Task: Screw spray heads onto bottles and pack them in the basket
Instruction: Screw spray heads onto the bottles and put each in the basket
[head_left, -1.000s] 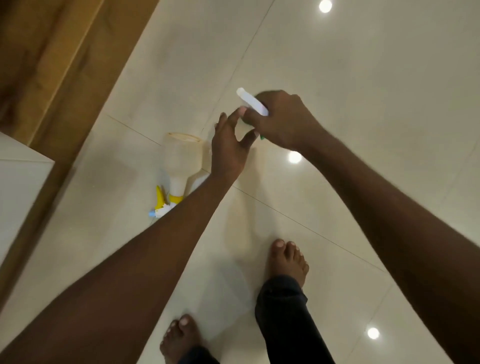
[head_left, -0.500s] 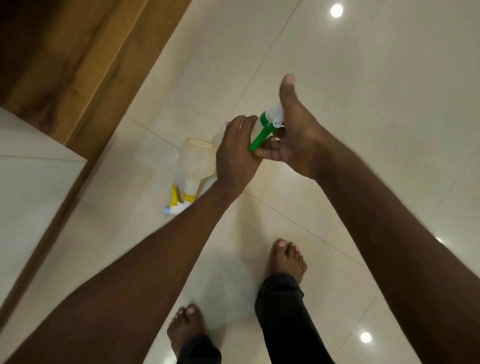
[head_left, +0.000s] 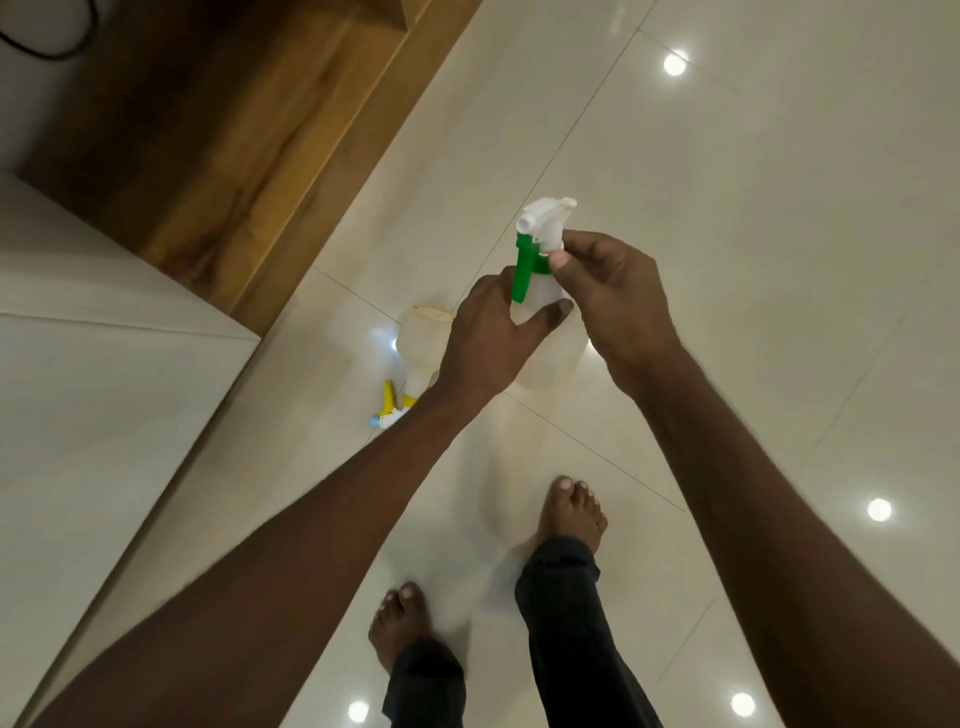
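1. The left hand (head_left: 488, 338) wraps around the translucent white plastic bottle (head_left: 540, 312) just below its neck, thumb across the front. The rest of its fingers are behind the bottle, so I can't tell how they sit.
2. The right hand (head_left: 613, 296) pinches the green collar of the white-and-green trigger spray head (head_left: 540, 234) between thumb and fingertips, right on the bottle's neck. Looks like mid-screwing to me; can't say if it's tight yet.
3. A second translucent bottle with a yellow trigger head (head_left: 415, 358) lies on its side on the glossy cream tile floor (head_left: 779, 260), just left of the hands. That one seems assembled.
4. No basket anywhere in view, so packing looks undone for both bottles.
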